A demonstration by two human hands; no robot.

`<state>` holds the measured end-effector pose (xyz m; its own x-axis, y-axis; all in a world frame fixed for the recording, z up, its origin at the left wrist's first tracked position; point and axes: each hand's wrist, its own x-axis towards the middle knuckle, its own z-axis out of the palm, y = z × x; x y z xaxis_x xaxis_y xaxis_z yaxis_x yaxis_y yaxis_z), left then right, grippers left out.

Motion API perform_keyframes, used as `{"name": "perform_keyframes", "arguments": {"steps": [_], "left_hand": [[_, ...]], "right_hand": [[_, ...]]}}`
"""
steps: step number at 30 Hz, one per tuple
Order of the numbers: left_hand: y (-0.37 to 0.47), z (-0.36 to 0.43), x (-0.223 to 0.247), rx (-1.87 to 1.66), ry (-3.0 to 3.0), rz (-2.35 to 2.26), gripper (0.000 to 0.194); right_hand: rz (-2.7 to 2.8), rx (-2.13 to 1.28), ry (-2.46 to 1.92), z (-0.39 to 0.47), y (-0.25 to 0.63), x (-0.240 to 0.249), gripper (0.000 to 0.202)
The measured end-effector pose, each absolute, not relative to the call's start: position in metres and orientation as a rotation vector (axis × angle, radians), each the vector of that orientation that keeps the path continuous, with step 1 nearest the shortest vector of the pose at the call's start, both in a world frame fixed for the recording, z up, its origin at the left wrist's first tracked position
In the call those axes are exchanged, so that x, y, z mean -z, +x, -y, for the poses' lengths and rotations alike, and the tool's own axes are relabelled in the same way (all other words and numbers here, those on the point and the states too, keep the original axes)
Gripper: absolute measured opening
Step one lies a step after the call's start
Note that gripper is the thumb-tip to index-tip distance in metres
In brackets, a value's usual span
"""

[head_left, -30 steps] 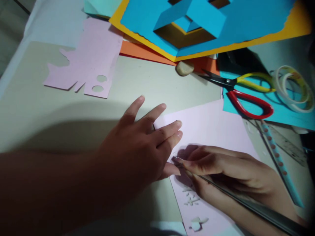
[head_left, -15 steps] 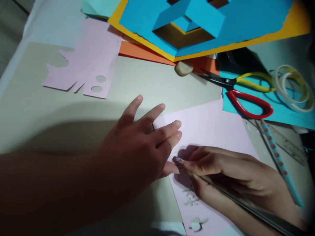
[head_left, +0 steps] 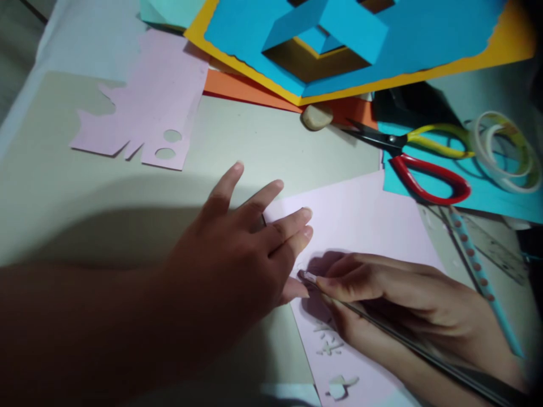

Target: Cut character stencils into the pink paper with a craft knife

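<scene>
My left hand point(head_left: 237, 249) lies spread over the left edge of a pale pink sheet of paper point(head_left: 352, 209), fingers stretched out and fingertips on the sheet. Close to its thumb, my right hand point(head_left: 390, 299) grips a slim, pen-shaped craft knife point(head_left: 382, 325). The knife's tip touches the paper beside a small, faint outline; its blade is too small to see clearly. Lower on the same sheet are small cut-out character shapes point(head_left: 338, 387), partly hidden by my right hand.
A pink paper scrap point(head_left: 156, 96) with holes lies upper left. At the back stands a blue and yellow pop-up card point(head_left: 254, 62), near an eraser-like lump point(head_left: 317, 117). Scissors point(head_left: 394, 144), tape rolls point(head_left: 483, 152), a dotted light-blue pencil point(head_left: 479, 271) and a clear ruler point(head_left: 498, 257) are at right.
</scene>
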<state>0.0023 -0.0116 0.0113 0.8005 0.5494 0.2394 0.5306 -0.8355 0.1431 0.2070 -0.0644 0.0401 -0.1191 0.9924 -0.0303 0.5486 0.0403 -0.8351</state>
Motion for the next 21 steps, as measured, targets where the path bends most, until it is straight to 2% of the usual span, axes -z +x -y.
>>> {"name": "perform_keyframes", "arguments": {"steps": [3, 8, 16, 21], "left_hand": [[0.0016, 0.0112, -0.0123, -0.453, 2.901, -0.870, 0.041], [0.0017, 0.0109, -0.0127, -0.467, 2.882, -0.864, 0.040], [0.0008, 0.0096, -0.0132, -0.399, 2.895, -0.837, 0.045], [-0.0002, 0.0085, -0.0146, -0.371, 2.876, -0.822, 0.045]], "right_hand": [[1.738, -0.994, -1.568, 0.0673, 0.2116, -0.0388, 0.011], [1.714, -1.061, -1.529, 0.0699, 0.2130, -0.0385, 0.021], [1.740, -1.004, -1.565, 0.0711, 0.2141, -0.0363, 0.014], [1.702, -1.059, -1.541, 0.0635, 0.2057, -0.0354, 0.025]]}}
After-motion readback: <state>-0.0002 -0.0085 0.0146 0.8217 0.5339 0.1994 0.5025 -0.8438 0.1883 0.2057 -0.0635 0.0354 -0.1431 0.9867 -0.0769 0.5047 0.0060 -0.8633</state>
